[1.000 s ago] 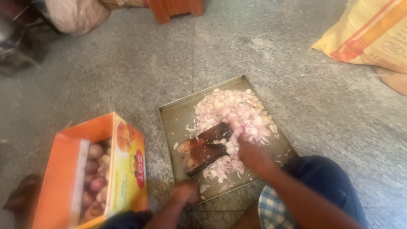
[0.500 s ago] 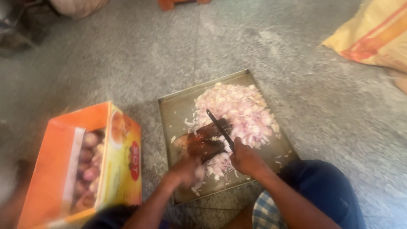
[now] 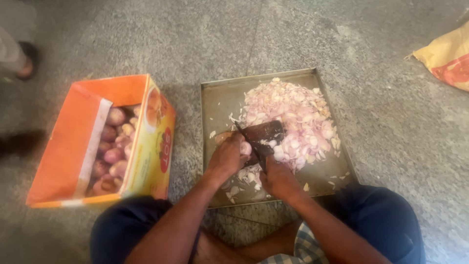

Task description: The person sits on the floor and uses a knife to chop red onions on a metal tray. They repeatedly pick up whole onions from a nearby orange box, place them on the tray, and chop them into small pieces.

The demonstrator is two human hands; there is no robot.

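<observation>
A peeled onion (image 3: 245, 148) sits pinched in the left hand (image 3: 227, 157) over the near part of a metal tray (image 3: 217, 105) on the floor, beside a heap of chopped onion (image 3: 293, 120). The right hand (image 3: 277, 178) is closed around the handle of a dark cleaver (image 3: 261, 134), its blade by the onion. Clean slices likely depend on curled fingertips clear of the edge. A box (image 3: 63, 146) of whole onions (image 3: 115, 146) stands left; a sack (image 3: 447, 56) lies far right.

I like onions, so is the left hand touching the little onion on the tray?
Touching. The head view shows the left hand with its fingers curled around a small onion, no gap between them, beside the knife above the metal tray.
</observation>
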